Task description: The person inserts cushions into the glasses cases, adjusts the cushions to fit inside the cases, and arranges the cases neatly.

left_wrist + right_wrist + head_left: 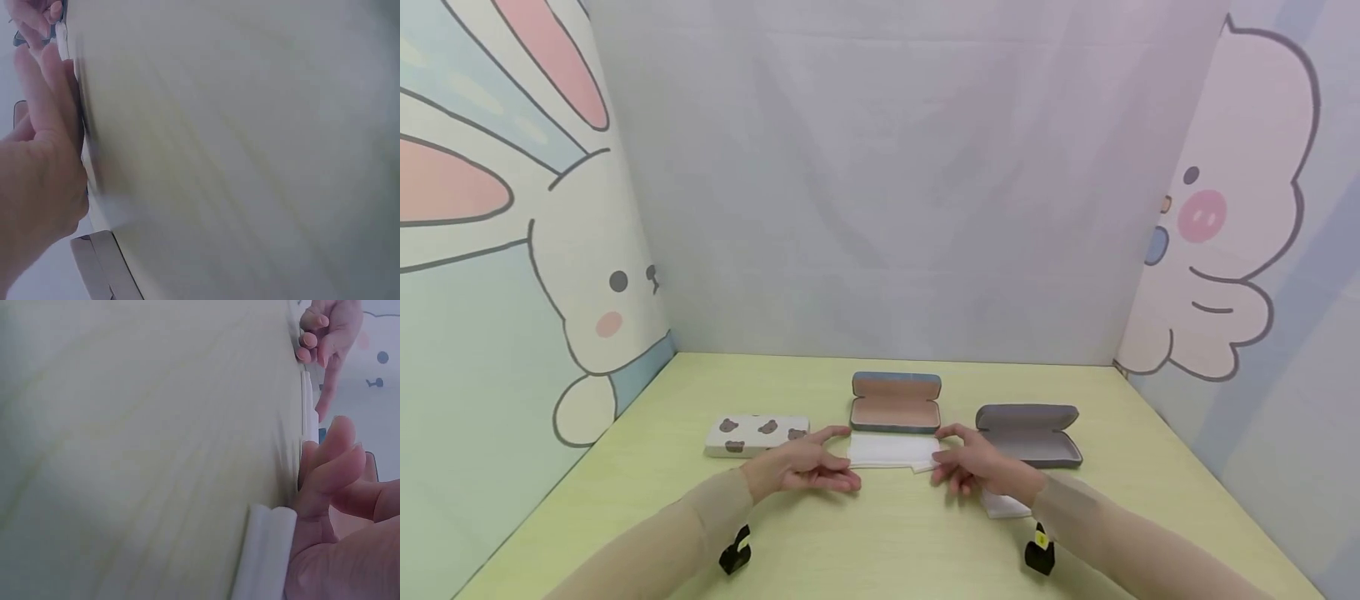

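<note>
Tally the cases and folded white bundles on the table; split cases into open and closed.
Open cases: 2 (blue case, gray case)
Closed cases: 1 (bear-print case)
Folded white bundles: 2 (center bundle, partly hidden right bundle)
Total: 5

Left arm (655,537) and right arm (1138,529), beige-sleeved: reached forward, angled inward. Left grip (805,467), bare hand: fingers (39,94) were extended. Right grip (973,462), bare hand: fingers were loosely bent, facing the left.

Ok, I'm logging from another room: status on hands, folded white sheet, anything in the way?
Left hand, right hand at opposite ends of folded white sheet. Sheet lying on table. Possible obstacle: open blue case, close behind sheet.
</note>
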Demonstrator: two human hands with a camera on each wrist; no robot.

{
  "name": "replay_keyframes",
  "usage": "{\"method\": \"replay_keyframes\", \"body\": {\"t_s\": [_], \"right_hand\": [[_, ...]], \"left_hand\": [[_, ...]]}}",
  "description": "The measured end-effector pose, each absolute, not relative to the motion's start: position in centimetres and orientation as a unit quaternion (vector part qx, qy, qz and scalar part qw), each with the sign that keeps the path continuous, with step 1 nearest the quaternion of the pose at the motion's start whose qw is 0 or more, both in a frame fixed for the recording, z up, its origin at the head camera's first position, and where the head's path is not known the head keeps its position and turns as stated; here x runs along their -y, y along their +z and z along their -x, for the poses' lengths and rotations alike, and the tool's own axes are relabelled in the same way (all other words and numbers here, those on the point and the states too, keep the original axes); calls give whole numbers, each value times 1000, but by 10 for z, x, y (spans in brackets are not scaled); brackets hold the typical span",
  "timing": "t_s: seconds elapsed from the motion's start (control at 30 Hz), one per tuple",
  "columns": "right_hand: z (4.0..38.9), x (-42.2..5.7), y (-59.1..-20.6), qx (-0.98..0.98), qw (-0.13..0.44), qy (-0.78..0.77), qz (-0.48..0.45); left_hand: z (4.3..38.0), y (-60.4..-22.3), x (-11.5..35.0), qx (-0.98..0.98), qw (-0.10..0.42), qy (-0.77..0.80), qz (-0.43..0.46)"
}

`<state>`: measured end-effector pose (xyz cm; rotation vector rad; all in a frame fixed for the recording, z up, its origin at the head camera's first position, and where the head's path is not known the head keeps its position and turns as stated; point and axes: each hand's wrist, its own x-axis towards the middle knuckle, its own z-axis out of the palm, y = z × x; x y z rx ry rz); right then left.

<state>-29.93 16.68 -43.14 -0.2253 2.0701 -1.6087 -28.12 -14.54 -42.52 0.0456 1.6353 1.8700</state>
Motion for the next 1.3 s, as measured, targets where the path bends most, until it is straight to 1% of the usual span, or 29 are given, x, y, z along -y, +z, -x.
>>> {"method": "replay_keyframes", "body": {"t_s": [0.27,0.5,0.87,1.1,1.3], "right_hand": [[301,-164,-434,-760,257,-592,77],[302,-160,-433,-775,242,-579,72],[301,-153,-435,-785,226,-573,63],[300,-151,-435,-792,221,-565,67],[299,-149,-433,-797,217,-558,77]], "left_hand": [[284,-422,140,-641,311,702,-9],[286,-423,133,-647,295,703,-10],[289,-429,122,-679,253,690,2],[289,-432,114,-689,227,687,34],[289,-432,114,-693,218,686,42]]}}
